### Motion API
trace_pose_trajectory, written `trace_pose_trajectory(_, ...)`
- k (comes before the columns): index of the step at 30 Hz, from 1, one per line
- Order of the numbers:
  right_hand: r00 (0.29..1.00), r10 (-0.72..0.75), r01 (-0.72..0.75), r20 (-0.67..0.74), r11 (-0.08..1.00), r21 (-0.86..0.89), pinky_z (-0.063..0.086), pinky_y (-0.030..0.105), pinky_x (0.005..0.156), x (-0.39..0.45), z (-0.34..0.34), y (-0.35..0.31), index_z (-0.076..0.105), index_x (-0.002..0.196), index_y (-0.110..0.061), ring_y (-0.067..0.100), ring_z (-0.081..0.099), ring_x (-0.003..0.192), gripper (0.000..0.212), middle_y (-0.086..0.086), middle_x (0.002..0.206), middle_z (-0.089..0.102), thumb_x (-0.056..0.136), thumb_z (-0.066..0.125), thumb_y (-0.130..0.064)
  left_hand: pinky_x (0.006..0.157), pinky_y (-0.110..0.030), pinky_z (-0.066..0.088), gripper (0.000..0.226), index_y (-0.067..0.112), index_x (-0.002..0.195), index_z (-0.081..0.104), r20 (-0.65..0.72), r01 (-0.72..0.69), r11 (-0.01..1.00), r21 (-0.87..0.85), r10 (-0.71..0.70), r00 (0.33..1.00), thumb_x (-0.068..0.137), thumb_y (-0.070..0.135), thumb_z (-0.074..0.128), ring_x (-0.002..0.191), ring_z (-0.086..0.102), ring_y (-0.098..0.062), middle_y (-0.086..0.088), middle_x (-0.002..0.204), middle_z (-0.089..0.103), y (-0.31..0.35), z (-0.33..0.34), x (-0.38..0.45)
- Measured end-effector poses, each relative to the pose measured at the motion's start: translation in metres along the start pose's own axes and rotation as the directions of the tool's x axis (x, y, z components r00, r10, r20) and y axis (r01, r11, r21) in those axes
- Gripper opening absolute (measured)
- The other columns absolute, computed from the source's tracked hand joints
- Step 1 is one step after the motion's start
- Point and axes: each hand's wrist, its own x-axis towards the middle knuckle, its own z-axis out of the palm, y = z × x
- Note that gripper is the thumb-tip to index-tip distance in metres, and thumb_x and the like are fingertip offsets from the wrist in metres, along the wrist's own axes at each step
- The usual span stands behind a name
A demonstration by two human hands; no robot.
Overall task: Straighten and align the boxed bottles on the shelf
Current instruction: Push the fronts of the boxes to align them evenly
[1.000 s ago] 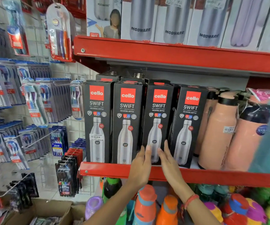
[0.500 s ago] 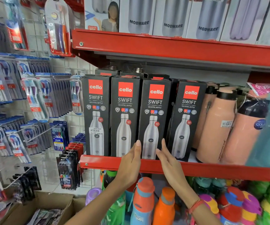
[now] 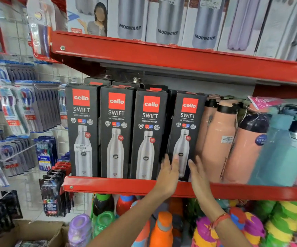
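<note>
Several black boxed bottles with red labels stand in a front row on the red middle shelf [image 3: 112,185]. The three left boxes [image 3: 116,132] stand upright and touch side by side. The rightmost box [image 3: 186,125] leans left at its top, with a dark gap between it and the third box [image 3: 148,134]. My left hand [image 3: 168,172] lies flat with fingers apart against that box's lower left front. My right hand [image 3: 198,175] is flat at its lower right edge. More black boxes stand behind the row.
Peach flasks [image 3: 219,139] and teal flasks [image 3: 285,148] crowd the shelf right of the boxes. White boxed bottles [image 3: 167,20] fill the upper red shelf. Coloured bottles [image 3: 163,227] stand below. Toothbrush packs [image 3: 19,111] hang on the left; a cardboard carton [image 3: 37,234] sits bottom left.
Both hands have shifted right, from the bottom of the third box to the bottom of the rightmost, leaning box. The view has tilted slightly upward.
</note>
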Motion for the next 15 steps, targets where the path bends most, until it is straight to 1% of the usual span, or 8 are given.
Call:
trace_pose_trajectory(1, 0.999, 0.021, -0.021, 0.043, 1.0, 0.007, 0.018, 0.021, 0.105, 0.003, 0.0, 0.002, 0.023, 0.15, -0.025, 0.007, 0.025, 0.138, 0.057, -0.009, 0.153, 0.027, 0.098, 0.04, -0.04, 0.119, -0.032, 0.005, 0.072, 0.017, 0.153, 0.005, -0.004, 0.032, 0.999, -0.02, -0.032, 0.999, 0.096, 0.058, 0.021, 0.15, 0.005, -0.014, 0.0, 0.163, 0.008, 0.001, 0.004, 0.004)
trace_pose_trajectory(3, 0.996, 0.031, -0.033, 0.082, 0.999, 0.018, 0.02, 0.02, 0.102, 0.006, 0.001, 0.005, 0.023, 0.15, -0.03, -0.001, 0.027, 0.127, 0.059, -0.016, 0.143, 0.03, 0.096, 0.04, -0.045, 0.122, -0.035, 0.006, 0.073, 0.019, 0.153, 0.008, -0.008, 0.062, 0.996, -0.061, -0.063, 0.998, 0.094, 0.06, 0.018, 0.149, 0.009, -0.014, 0.0, 0.163, 0.011, -0.001, 0.008, 0.011)
trace_pose_trajectory(6, 0.995, 0.031, -0.031, 0.099, 0.999, 0.006, 0.024, 0.021, 0.102, 0.004, 0.001, 0.008, 0.023, 0.149, -0.034, -0.004, 0.03, 0.119, 0.06, -0.024, 0.132, 0.03, 0.094, 0.041, -0.05, 0.122, -0.041, 0.01, 0.077, 0.021, 0.152, 0.015, -0.037, 0.08, 0.991, -0.108, -0.085, 0.996, 0.09, 0.066, 0.018, 0.148, 0.016, -0.014, 0.0, 0.161, 0.019, -0.005, 0.01, 0.008)
trace_pose_trajectory(7, 0.994, 0.029, -0.029, 0.109, 1.0, 0.004, 0.026, 0.022, 0.103, 0.002, 0.0, 0.009, 0.023, 0.149, -0.035, -0.004, 0.031, 0.12, 0.06, -0.024, 0.132, 0.03, 0.094, 0.042, -0.049, 0.122, -0.04, 0.01, 0.08, 0.022, 0.152, 0.014, -0.039, 0.086, 0.989, -0.122, -0.091, 0.995, 0.088, 0.069, 0.018, 0.148, 0.016, -0.013, 0.001, 0.161, 0.018, -0.007, 0.01, 0.004)
trace_pose_trajectory(9, 0.991, 0.017, -0.018, 0.136, 1.0, 0.007, 0.027, 0.028, 0.112, -0.003, -0.002, 0.01, 0.022, 0.149, -0.035, -0.004, 0.03, 0.125, 0.058, -0.024, 0.139, 0.028, 0.095, 0.042, -0.045, 0.123, -0.038, 0.007, 0.091, 0.023, 0.153, 0.012, -0.049, 0.083, 0.986, -0.143, -0.091, 0.995, 0.08, 0.077, 0.019, 0.148, 0.012, -0.01, 0.005, 0.162, 0.014, -0.011, 0.01, -0.007)
trace_pose_trajectory(11, 0.988, 0.004, -0.006, 0.153, 1.0, 0.009, 0.024, 0.032, 0.116, -0.009, -0.004, 0.009, 0.022, 0.149, -0.033, -0.002, 0.028, 0.132, 0.06, -0.021, 0.145, 0.026, 0.095, 0.043, -0.045, 0.121, -0.033, 0.005, 0.099, 0.027, 0.153, 0.009, -0.045, 0.092, 0.984, -0.152, -0.1, 0.994, 0.072, 0.083, 0.019, 0.148, 0.01, -0.009, 0.01, 0.161, 0.011, -0.012, 0.007, -0.017)
trace_pose_trajectory(13, 0.985, -0.004, 0.004, 0.171, 1.0, 0.001, 0.021, 0.028, 0.115, -0.014, -0.006, 0.008, 0.02, 0.149, -0.034, 0.001, 0.026, 0.137, 0.063, -0.019, 0.149, 0.025, 0.093, 0.043, -0.05, 0.115, -0.028, 0.007, 0.106, 0.03, 0.152, 0.006, -0.039, 0.103, 0.979, -0.173, -0.111, 0.993, 0.065, 0.089, 0.019, 0.147, 0.012, -0.009, 0.012, 0.161, 0.012, -0.011, 0.004, -0.027)
trace_pose_trajectory(15, 0.98, -0.006, 0.008, 0.2, 1.0, -0.012, 0.019, 0.024, 0.112, -0.019, -0.006, 0.005, 0.018, 0.15, -0.036, 0.003, 0.024, 0.14, 0.066, -0.019, 0.151, 0.022, 0.091, 0.042, -0.055, 0.114, -0.027, 0.009, 0.118, 0.031, 0.152, 0.005, -0.032, 0.095, 0.976, -0.196, -0.103, 0.994, 0.055, 0.097, 0.018, 0.146, 0.015, -0.009, 0.011, 0.16, 0.013, -0.011, -0.002, -0.036)
